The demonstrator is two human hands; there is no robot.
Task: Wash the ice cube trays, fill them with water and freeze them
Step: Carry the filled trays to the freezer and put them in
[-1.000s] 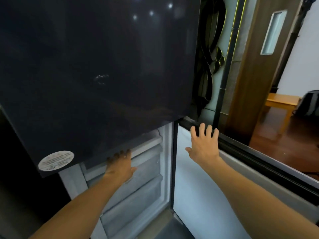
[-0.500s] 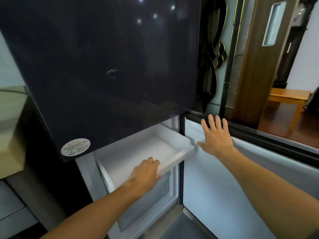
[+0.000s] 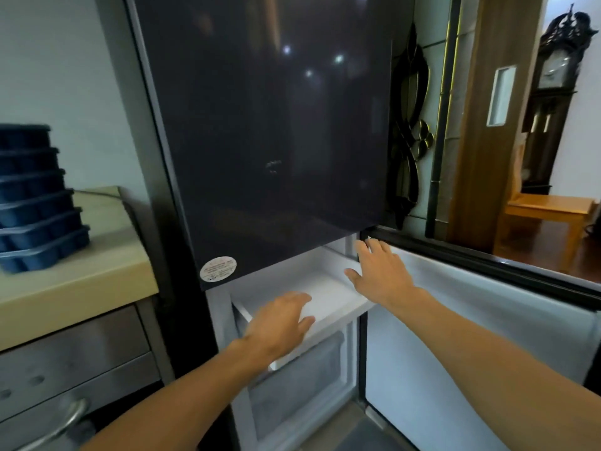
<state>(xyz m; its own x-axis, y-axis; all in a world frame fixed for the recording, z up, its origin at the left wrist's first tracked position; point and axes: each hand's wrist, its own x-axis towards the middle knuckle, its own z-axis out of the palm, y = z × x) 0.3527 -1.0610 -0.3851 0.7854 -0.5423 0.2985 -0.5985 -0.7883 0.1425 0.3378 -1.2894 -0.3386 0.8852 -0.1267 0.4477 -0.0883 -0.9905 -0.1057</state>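
While both hands [image 3: 279, 323] [image 3: 382, 275] spread open, the drawer [image 3: 328, 292] rear hides behind the door [image 3: 270, 125].

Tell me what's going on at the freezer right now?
A person stands at the open freezer. The left hand rests on the front edge of the white top drawer, which is pulled out and looks empty. The right hand is spread against the top corner of the open freezer door. A stack of dark blue ice cube trays waits on the counter to the left, not yet in the freezer.
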